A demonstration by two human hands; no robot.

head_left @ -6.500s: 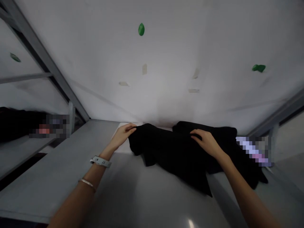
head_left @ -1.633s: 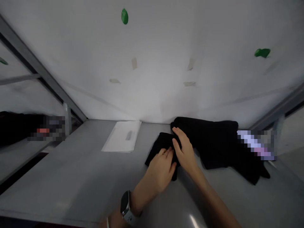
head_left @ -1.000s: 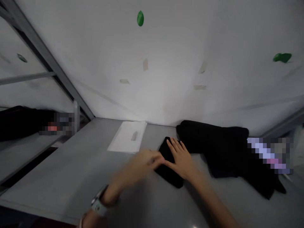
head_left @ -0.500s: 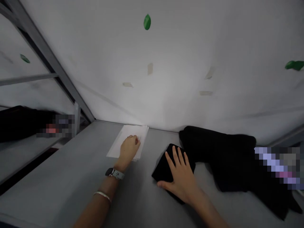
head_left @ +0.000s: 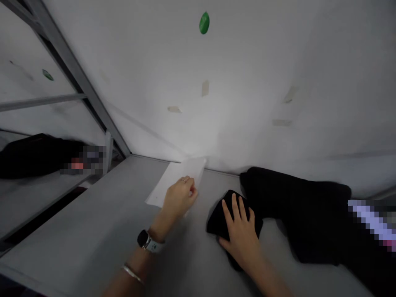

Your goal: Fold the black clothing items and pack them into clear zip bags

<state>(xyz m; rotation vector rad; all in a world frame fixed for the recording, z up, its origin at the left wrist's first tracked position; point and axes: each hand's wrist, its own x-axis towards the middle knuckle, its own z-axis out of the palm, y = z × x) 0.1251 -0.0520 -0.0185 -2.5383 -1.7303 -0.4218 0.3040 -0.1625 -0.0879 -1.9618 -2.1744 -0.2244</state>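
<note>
White sheets of paper (head_left: 181,170) lie on a grey shelf (head_left: 105,206) close to its back wall. My left hand (head_left: 181,194) is closed over the sheets' right edge, with thumb and fingers pinched together, and the right side of the paper looks raised. It wears a ring, and a watch and a bracelet circle that wrist and forearm. To the right, my right hand (head_left: 243,235) rests with spread fingers on a folded black cloth (head_left: 216,218). The cloth's lower part is covered by the palm.
A larger black garment (head_left: 297,210) lies crumpled on the right, touching the wall side. Behind rises a white wall (head_left: 247,62) with tape bits and a green sticker (head_left: 204,23). A grey metal frame (head_left: 77,70) stands left, with another black item (head_left: 40,154) beyond it.
My left hand has drawn the paper's right edge toward me and up a little. My right hand stays spread on the black cloth. The whole view has shifted slightly.
</note>
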